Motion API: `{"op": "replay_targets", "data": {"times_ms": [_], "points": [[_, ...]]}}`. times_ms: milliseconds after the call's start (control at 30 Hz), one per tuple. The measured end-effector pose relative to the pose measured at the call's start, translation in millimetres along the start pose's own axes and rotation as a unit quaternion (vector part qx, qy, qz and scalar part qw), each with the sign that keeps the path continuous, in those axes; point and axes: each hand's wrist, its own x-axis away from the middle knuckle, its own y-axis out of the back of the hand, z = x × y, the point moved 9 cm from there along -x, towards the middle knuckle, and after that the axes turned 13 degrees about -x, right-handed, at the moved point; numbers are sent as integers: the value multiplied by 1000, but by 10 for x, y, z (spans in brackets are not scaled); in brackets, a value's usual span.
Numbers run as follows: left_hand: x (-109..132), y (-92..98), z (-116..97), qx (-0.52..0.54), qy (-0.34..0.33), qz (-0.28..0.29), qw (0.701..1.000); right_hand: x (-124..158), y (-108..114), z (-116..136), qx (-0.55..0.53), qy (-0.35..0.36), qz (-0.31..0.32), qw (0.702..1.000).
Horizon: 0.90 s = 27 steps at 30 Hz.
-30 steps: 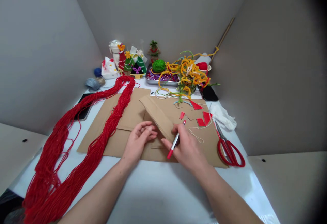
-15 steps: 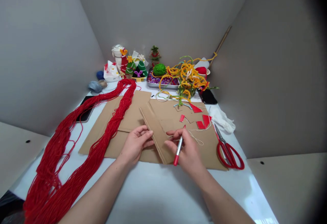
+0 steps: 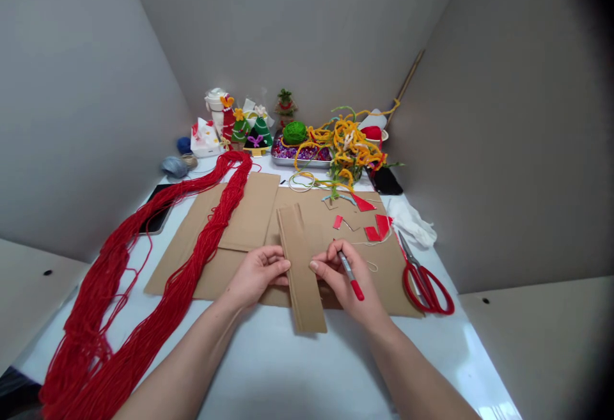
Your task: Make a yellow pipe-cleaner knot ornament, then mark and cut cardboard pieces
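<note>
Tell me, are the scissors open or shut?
Shut: the scissors lie on the table by the cardboard, their blades closed together into one narrow point.

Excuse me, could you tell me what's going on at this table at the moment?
A person is handling a long cardboard strip that lies across a larger cardboard sheet and overhangs its near edge. The left hand has its fingers against the strip's left edge, while the right hand holds a red marker beside its right edge. Red paper cutouts, red-handled scissors and a long hank of red yarn lie nearby.
</note>
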Motion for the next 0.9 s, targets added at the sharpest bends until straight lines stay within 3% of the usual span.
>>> {"op": "replay_targets", "data": {"times_ms": [133,267,500,733,900], "points": [[11,-16,15,10,12,12,1000,-5,-24,-23,2,-10,16,1000],[44,-21,26,-21,29,12,999,-35,24,-19,14,10,-18,1000],[179,-226,16,-76,77,99,989,-68,165,95,48,70,-72,994],[211,-328,-56,-91,34,149,984,-22,168,155,134,111,-91,981],[223,-359,-75,-90,29,170,981,-4,138,123,64,112,-84,988]]}}
